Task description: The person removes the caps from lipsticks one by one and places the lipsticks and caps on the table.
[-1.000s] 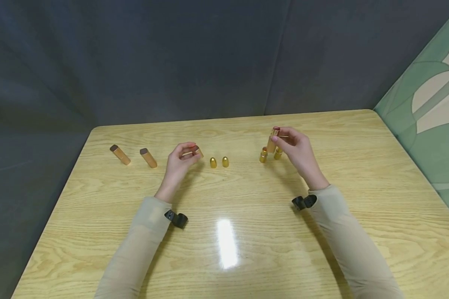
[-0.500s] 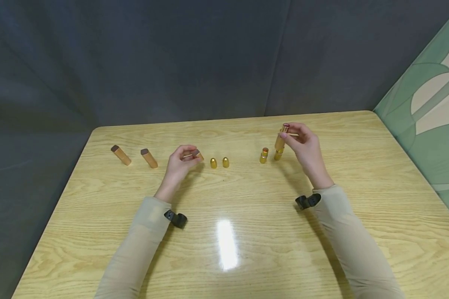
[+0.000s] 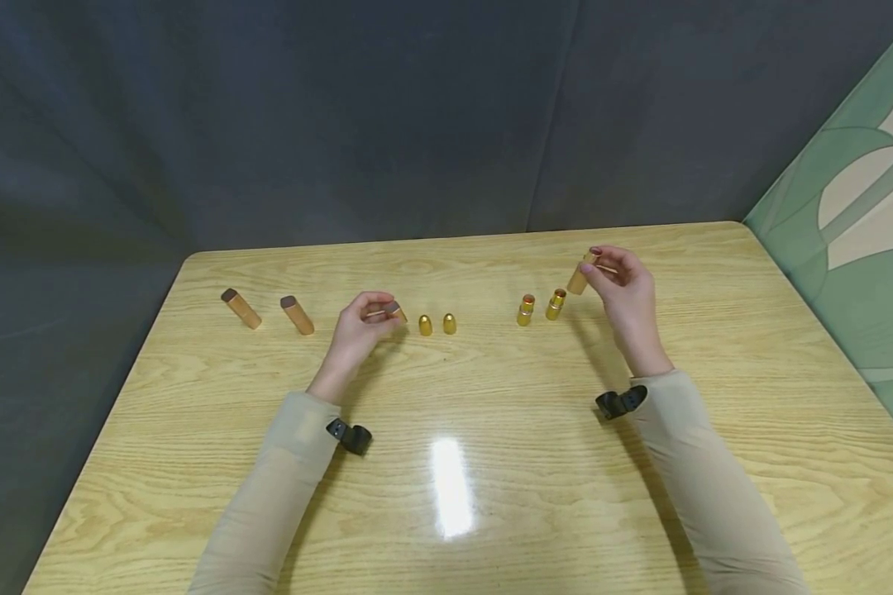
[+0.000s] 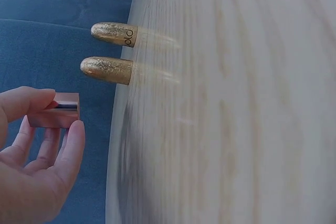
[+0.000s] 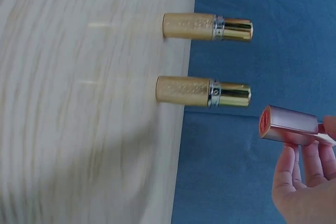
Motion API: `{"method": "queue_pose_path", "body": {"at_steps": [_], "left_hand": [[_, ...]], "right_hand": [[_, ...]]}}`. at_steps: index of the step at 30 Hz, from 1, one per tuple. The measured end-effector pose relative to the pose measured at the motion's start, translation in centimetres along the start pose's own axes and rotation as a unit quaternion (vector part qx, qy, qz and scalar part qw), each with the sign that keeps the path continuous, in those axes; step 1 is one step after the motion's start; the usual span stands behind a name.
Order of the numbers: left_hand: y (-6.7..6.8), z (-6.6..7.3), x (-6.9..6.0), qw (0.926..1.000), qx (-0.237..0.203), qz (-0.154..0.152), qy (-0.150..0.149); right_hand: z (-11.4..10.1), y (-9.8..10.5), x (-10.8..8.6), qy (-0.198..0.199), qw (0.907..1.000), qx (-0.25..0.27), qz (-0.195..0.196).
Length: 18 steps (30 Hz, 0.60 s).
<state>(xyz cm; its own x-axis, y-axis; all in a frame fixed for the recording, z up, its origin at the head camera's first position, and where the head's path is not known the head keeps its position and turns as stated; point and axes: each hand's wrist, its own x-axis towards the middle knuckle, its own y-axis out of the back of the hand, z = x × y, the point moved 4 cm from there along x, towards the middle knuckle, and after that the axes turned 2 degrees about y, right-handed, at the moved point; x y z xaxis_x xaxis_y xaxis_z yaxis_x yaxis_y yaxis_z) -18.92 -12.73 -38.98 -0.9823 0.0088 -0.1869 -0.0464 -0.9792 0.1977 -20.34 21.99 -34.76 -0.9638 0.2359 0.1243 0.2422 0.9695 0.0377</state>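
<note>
Left hand [image 3: 355, 329]: pinching rose-gold lipstick cap [image 4: 67, 116], off table [image 3: 506, 397], near two upright gold caps [image 3: 425, 326]. Right hand [image 3: 623, 291]: pinching rose-gold lipstick base [image 5: 290, 124], tilted, red-marked end, raised just right of two upright gold lipstick bases [image 3: 526, 311]. Two rose-gold lipstick tubes [image 3: 298, 316] stand left of left hand. Dark curtain [image 3: 387, 124] behind.

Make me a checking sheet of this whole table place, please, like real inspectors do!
Surface: shiny wooden table, with a bright reflection.
Job's things: two gold caps standing mid-table; two gold tubes standing toward the right; two copper tubes on the left.
Clutter: nothing seen.
Hands: left hand pinches a small rosy cap; right hand holds a rosy tube off the table.
Cables: nothing seen.
Surroundings: dark blue cloth behind; green-and-white panel at right.
</note>
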Motion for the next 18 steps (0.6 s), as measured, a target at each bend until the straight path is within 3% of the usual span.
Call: {"method": "queue_pose_path", "body": {"at_steps": [12,18], "left_hand": [[0.2,-0.3,0.1,0.9999,0.001,-0.011,0.005],[0.4,-0.4,0.2,0.9998,0.011,-0.013,0.011]], "right_hand": [[1.0,0.8,0.4,-0.016,0.9995,-0.021,-0.017],[1.4,1.3,0.6,-0.026,0.9955,-0.08,-0.045]]}}
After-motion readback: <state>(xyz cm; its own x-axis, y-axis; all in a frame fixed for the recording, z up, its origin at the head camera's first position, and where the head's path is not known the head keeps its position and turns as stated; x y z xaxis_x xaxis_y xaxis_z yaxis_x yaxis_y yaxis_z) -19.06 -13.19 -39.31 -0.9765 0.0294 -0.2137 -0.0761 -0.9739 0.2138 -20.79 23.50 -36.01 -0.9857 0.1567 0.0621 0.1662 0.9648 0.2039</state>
